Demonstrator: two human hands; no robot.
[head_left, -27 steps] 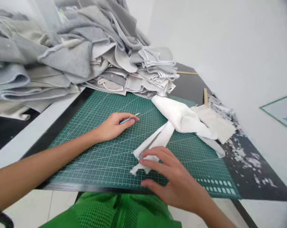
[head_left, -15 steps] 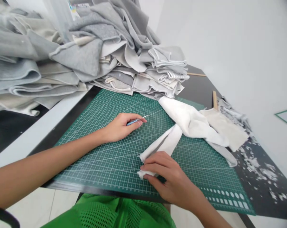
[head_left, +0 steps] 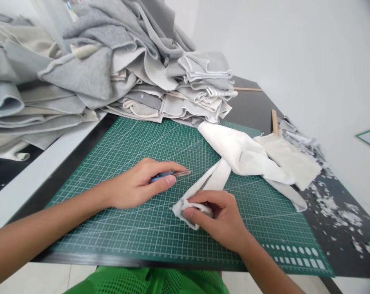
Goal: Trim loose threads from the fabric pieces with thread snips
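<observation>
My left hand (head_left: 137,183) is closed around small blue-handled thread snips (head_left: 162,175), whose thin metal blades point right, just short of the white strip. My right hand (head_left: 223,218) pinches the near end of a white fabric piece (head_left: 214,175); this end is folded over between thumb and fingers, and its edge looks frayed. From there the strip runs up to a larger crumpled white part (head_left: 246,153). Whether strip and crumpled part are one piece I cannot tell. Both hands are over the green cutting mat (head_left: 142,143).
Tall piles of grey and cream fabric (head_left: 95,73) stand along the back left. A cream fabric piece (head_left: 290,159) lies right of the white cloth, with a wooden stick (head_left: 274,122) behind it. Grey-white scraps (head_left: 332,208) litter the dark table (head_left: 353,253) at the right.
My left hand has come nearer, its snips now closer to the strip's end. My right hand has folded the strip's near end over. The view has shifted slightly.
</observation>
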